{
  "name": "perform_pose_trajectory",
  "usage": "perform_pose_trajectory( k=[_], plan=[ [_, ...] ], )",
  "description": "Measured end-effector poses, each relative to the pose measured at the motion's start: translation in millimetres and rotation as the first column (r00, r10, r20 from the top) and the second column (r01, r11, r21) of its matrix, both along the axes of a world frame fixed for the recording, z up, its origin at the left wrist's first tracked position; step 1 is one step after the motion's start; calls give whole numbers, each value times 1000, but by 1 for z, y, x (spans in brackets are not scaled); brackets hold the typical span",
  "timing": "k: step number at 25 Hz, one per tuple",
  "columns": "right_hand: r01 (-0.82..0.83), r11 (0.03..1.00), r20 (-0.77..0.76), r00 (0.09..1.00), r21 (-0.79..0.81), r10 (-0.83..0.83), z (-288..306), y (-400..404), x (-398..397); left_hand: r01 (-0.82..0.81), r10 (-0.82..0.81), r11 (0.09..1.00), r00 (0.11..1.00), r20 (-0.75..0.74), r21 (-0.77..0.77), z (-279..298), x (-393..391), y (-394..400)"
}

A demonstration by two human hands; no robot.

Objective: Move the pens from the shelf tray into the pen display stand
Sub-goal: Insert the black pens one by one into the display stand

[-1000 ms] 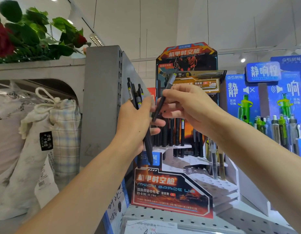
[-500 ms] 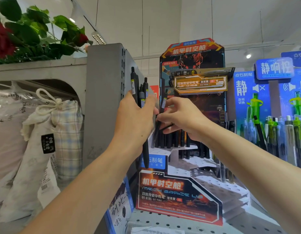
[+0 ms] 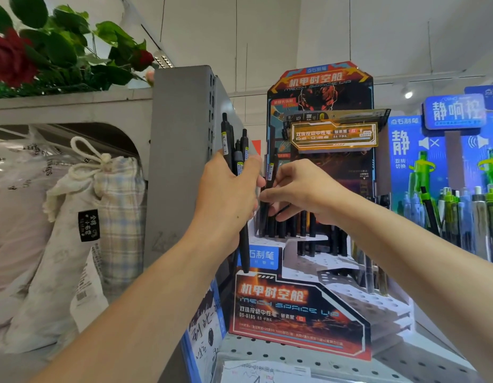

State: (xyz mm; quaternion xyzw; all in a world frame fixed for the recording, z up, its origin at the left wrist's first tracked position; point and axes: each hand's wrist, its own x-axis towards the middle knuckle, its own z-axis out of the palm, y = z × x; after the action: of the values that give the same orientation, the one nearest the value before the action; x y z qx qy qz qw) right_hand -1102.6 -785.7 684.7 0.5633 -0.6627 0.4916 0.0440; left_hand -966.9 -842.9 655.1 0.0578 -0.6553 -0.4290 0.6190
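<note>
My left hand (image 3: 228,194) grips a bundle of black pens (image 3: 235,150) upright, their clicker ends sticking up above my fingers and one tip hanging below my palm. Just to its right, my right hand (image 3: 298,192) pinches a single black pen (image 3: 270,175), standing nearly upright at the top left tier of the pen display stand (image 3: 295,308). The stand is a stepped white pegboard with a red and black printed front and tall backing card. Several black pens stand in its upper tiers, partly hidden behind my right hand. The shelf tray is not in view.
A grey metal shelf upright (image 3: 181,150) stands just left of my left hand. Cloth drawstring bags (image 3: 82,233) fill the bay on the left, with red artificial roses (image 3: 10,59) above. A blue display with green and blue pens (image 3: 461,211) stands on the right.
My right hand has moved down from above the stand with its single pen, now upright at the top tier. The left hand keeps the bundle. The camera has shifted closer.
</note>
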Motion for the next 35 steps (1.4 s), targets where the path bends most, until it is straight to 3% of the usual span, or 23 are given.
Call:
perform_pose_trajectory(
  k=[6, 12, 17, 21, 28, 33, 35],
  plan=[
    [-25, 999, -4, 1000, 28, 25, 2, -4, 1, -1, 1, 1000, 1000, 9, 23, -2, -1, 1],
    [76, 968, -71, 996, 240, -60, -11, -18, 0, -17, 16, 1000, 999, 31, 17, -2, -4, -1],
    [-52, 982, 22, 999, 182, 48, -15, -14, -1, 0, -1, 999, 999, 39, 36, -3, -4, -1],
    [-21, 992, -33, 999, 125, 25, -16, -15, 2, 15, -16, 999, 999, 36, 42, -2, -3, -1],
    [14, 964, -83, 997, 265, 8, -16, -8, 7, 45, -45, 998, 999, 3, 41, -4, -1, 1],
    [-15, 980, -50, 998, 201, 25, -19, 4, 10, 66, -66, 995, 998, -2, 71, -5, 0, 7],
    [59, 998, -120, 991, 10, -58, -19, 12, 11, 83, -82, 994, 997, -13, 74, -5, 0, 8]
  ],
)
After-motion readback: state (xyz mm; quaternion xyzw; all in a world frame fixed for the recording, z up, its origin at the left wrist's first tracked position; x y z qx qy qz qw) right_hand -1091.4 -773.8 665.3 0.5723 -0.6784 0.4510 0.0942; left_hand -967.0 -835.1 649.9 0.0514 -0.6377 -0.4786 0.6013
